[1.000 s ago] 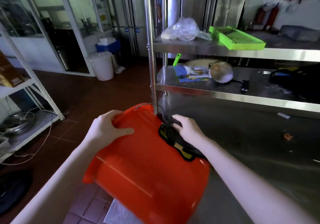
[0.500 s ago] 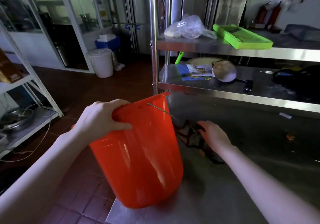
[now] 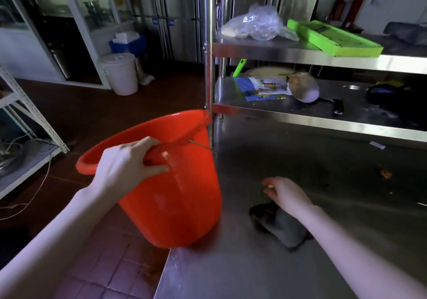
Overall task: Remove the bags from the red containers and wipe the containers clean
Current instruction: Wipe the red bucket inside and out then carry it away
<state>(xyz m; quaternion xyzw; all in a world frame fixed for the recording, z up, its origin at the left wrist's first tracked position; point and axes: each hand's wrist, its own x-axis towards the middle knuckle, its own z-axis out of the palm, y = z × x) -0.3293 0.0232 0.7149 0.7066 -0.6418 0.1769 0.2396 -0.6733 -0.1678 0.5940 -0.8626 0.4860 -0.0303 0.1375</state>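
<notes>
Bucket [image 3: 180,197] coming back upright, tilting on counter [image 3: 346,178] edge, frame centre. Left hand [image 3: 129,166] grip clamping rim. Right hand [image 3: 286,194] leaving cloth [image 3: 282,229] on counter, grip apart, empty. Outside wiping seemingly ending.

Head cam, fwd-down, close over table [image 3: 288,264]
</notes>
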